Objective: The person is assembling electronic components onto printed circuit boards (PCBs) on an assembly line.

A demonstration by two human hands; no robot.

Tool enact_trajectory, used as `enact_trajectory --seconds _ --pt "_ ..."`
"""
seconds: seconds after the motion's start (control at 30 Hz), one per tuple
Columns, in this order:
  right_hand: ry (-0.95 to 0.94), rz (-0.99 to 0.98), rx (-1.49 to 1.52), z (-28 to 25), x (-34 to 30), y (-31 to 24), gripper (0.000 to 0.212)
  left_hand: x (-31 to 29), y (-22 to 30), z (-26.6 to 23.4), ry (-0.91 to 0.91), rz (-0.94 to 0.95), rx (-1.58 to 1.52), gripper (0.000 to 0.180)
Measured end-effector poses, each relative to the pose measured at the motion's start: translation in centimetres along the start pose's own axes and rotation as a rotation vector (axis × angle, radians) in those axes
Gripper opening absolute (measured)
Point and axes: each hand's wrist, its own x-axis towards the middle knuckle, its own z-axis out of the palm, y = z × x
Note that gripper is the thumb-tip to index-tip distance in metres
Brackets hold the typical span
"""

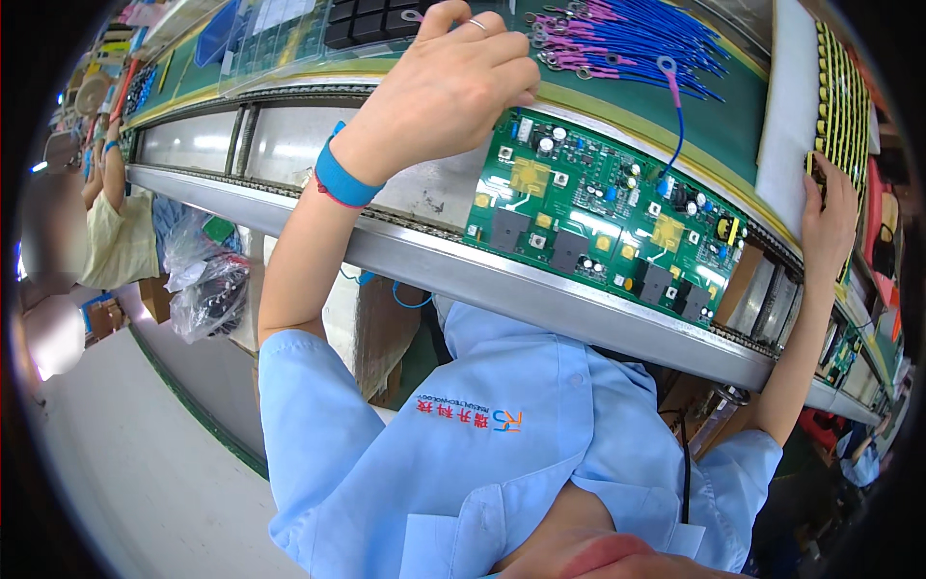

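A green circuit board (603, 217) lies on the conveyor rails before me, populated with capacitors, large dark square blocks and a yellow-and-black part. My left hand (463, 82), with a blue wristband, hovers over the board's far left corner. Its fingers are closed on a blue wire, whose pink-sleeved ring terminal (413, 16) pokes out beside the fingers. Another blue wire (680, 121) rises from the board's far edge, ring end up. Out to the right, my right hand (831, 207) has its fingertips pinched on a black-and-yellow component (812, 164) at the edge of rows of such parts.
A bundle of blue wires (637, 48) with pink ring ends lies on the green bench top beyond the board. A black compartment tray (371, 21) sits at the far left. The metal rail (540, 280) runs along my front. Another person's arm (114, 174) shows at left.
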Motion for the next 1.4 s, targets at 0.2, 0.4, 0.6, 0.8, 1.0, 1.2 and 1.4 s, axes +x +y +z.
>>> enact_trajectory --seconds 0.2,0.4,0.6,0.8,1.0,1.2,1.4 --pt "-0.01 -0.05 -0.033 -0.1 0.6 -0.4 0.036 -0.4 -0.2 0.5 0.021 0.068 0.005 0.009" --pt "0.06 -0.074 -0.034 0.3 0.8 0.2 0.036 -0.6 0.1 0.3 0.001 0.117 0.106 0.01" --pt "0.015 0.443 0.96 -1.9 -0.3 -1.3 0.036 -0.4 -0.3 0.5 0.007 0.079 -0.139 0.007" --pt "-0.321 0.22 1.386 -7.3 1.4 -14.3 0.036 -0.5 -2.4 2.9 0.394 0.376 0.307 0.01" --pt "-0.37 -0.069 0.983 -6.7 3.0 -19.2 0.03 0.4 -4.0 4.4 0.851 0.323 0.014 0.025" --pt "-0.259 -0.209 0.724 -5.0 2.6 -20.7 0.028 -0.5 -3.3 3.2 0.835 0.164 -0.298 0.027" --pt "-0.363 -0.102 0.666 -5.0 2.9 -21.4 0.026 -1.2 -3.0 2.6 0.791 0.163 -0.112 0.021"
